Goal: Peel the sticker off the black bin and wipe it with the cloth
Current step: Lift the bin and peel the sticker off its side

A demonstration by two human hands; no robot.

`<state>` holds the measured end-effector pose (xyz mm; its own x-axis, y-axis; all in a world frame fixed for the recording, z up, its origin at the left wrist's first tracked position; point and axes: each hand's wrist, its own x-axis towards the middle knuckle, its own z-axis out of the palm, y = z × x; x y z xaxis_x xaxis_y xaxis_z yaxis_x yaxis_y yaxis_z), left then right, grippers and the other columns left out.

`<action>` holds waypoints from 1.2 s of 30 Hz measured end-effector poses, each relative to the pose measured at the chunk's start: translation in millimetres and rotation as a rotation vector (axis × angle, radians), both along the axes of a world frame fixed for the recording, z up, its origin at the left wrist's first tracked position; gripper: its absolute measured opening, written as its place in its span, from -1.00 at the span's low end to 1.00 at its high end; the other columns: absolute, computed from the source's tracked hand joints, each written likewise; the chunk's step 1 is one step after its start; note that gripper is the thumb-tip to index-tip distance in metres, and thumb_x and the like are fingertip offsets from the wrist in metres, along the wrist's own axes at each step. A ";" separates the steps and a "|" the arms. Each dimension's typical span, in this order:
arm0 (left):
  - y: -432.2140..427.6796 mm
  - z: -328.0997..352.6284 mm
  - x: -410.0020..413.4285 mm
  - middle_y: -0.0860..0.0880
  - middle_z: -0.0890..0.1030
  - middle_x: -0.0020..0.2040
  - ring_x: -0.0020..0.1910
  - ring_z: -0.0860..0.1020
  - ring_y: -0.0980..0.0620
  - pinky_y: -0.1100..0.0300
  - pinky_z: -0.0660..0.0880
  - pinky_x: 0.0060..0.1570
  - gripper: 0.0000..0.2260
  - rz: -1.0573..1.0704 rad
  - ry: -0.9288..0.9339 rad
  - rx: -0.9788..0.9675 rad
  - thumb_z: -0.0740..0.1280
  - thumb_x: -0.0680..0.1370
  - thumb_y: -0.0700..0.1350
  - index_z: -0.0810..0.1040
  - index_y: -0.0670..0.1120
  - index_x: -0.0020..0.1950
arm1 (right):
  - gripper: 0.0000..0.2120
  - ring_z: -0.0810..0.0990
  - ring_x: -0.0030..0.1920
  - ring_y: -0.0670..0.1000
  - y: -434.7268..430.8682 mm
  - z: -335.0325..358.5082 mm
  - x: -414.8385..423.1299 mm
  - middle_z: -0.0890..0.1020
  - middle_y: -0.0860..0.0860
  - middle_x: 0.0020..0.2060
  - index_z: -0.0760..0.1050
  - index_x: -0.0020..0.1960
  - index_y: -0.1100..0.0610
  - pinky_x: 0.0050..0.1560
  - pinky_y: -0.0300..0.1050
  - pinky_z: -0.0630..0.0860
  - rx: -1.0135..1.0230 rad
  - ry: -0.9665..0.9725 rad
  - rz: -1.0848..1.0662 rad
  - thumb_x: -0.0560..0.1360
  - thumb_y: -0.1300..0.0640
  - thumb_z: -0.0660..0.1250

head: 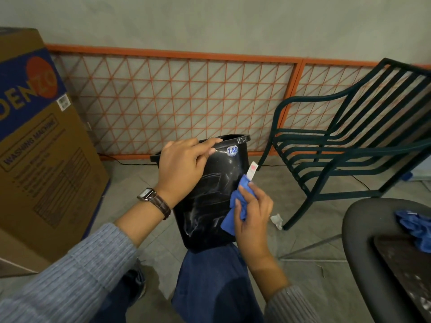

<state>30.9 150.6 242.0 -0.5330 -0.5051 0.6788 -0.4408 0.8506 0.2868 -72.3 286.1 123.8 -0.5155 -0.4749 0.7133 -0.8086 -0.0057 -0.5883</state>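
Around the black bin rim, left fingers; around blue cloth and sticker strip, right fingers.

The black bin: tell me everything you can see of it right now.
The black bin is glossy plastic, tapering from a lipped rim to a narrower base, streaked with whitish smears. It tilts, base on the person's knee. The left hand grips its rim; the right hand holds a blue cloth and a white strip at its right side. A round blue-and-white sticker marked 7.85 sits under the rim.
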 end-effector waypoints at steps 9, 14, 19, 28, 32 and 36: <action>1.7 0.5 -0.2 0.09 0.54 -0.33 -0.28 0.49 0.10 0.21 0.20 -0.18 -0.76 -0.032 0.021 -0.006 0.20 0.58 0.02 0.54 0.15 0.20 | -0.71 0.32 0.24 -0.02 -13.2 18.2 -0.4 0.38 0.07 0.20 0.44 0.22 0.17 0.26 -0.37 0.24 -0.070 -0.133 -0.085 0.55 0.09 0.18; -3.7 -2.9 2.8 0.09 0.55 -0.32 -0.26 0.51 0.09 0.20 0.26 -0.18 -0.75 -0.038 0.025 0.010 0.17 0.58 0.04 0.54 0.15 0.20 | -0.75 0.36 0.20 0.01 2.1 -1.2 -12.3 0.37 0.02 0.17 0.39 0.20 0.10 0.26 -0.29 0.29 0.012 0.044 0.050 0.54 0.09 0.19; -0.9 -0.9 -1.5 0.08 0.55 -0.33 -0.28 0.51 0.08 0.19 0.27 -0.19 -0.76 -0.038 0.022 -0.008 0.20 0.57 0.03 0.55 0.15 0.19 | -0.73 0.34 0.20 -0.03 -20.9 26.0 -9.1 0.42 0.11 0.15 0.46 0.19 0.18 0.23 -0.26 0.31 -0.090 -0.151 -0.083 0.55 0.10 0.18; 0.5 -0.1 -0.6 0.13 0.47 -0.37 -0.31 0.48 0.11 0.21 0.26 -0.20 -0.78 -0.033 0.031 -0.013 0.24 0.56 0.00 0.57 0.14 0.17 | -0.75 0.38 0.19 -0.02 -12.8 20.9 -17.1 0.39 0.00 0.14 0.44 0.17 0.15 0.20 -0.10 0.38 -0.089 -0.111 -0.003 0.55 0.09 0.17; 2.9 1.4 -3.7 0.10 0.47 -0.39 -0.34 0.47 0.08 0.20 0.28 -0.22 -0.78 -0.037 0.016 -0.029 0.25 0.56 0.00 0.57 0.12 0.17 | -0.72 0.33 0.24 -0.02 -29.3 42.3 -2.5 0.41 0.12 0.18 0.47 0.19 0.21 0.25 -0.33 0.27 -0.124 -0.169 -0.069 0.55 0.10 0.18; -3.2 -1.7 1.3 0.10 0.54 -0.33 -0.28 0.50 0.09 0.19 0.32 -0.19 -0.77 -0.030 0.020 0.005 0.23 0.57 0.02 0.56 0.14 0.19 | -0.74 0.32 0.24 -0.03 -13.9 23.5 -12.4 0.37 0.04 0.20 0.42 0.21 0.13 0.27 -0.29 0.28 0.001 0.129 0.077 0.54 0.12 0.21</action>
<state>32.2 147.4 240.3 -0.5346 -0.4927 0.6866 -0.4093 0.8617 0.2998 -84.7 272.2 147.3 -0.3820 -0.5097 0.7709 -0.8747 -0.0699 -0.4796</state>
